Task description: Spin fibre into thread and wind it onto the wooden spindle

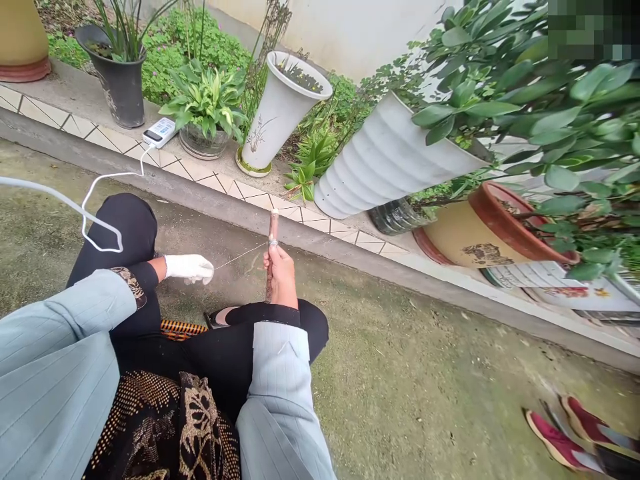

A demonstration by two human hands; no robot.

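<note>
My right hand (281, 272), bare, is closed round an upright wooden stick (274, 223) with a pale top end. Just above my fingers, several turns of thin wire (273, 243) are wound about the stick. From there a single strand runs taut to the left, into my left hand (191, 268). That hand wears a white glove and its fingers are closed on the strand's end. The stick's lower part passes behind my right hand and reappears below it, above my knee.
A tiled ledge (215, 181) crosses in front with several potted plants, among them a tall white pot (273, 120) and a ribbed pot (390, 160). A white device (159, 133) on it trails a white cable (107, 176) past my left knee. Red shoes (555, 437) are at lower right.
</note>
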